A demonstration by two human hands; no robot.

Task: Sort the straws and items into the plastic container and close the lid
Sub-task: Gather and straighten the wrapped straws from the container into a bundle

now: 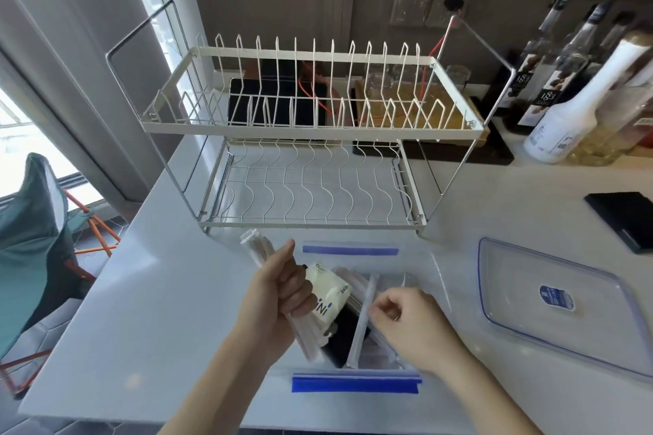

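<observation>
Curling tight around a bundle of white paper-wrapped straws [263,252], the fingers of the left hand [279,290] hold it slanted over the near-left part of the clear rectangular plastic container with blue clip flaps [355,386], the bundle's top sticking out above the fist and its lower end reaching down inside; the right hand [406,320] has its fingers bent in, pinching a single long white wrapped straw [362,323] that lies lengthwise in the container; between the hands sit a cream-coloured packet with blue lettering [330,293] and a dark flat item [344,339], both inside the container; more wrapped straws lie along the container's right side; the container stands on the white countertop [141,311] just in front of the white two-tier wire dish rack [311,131]; the clear lid with a blue-edged rim and blue label [554,307] lies flat to the right, apart from the container.
</observation>
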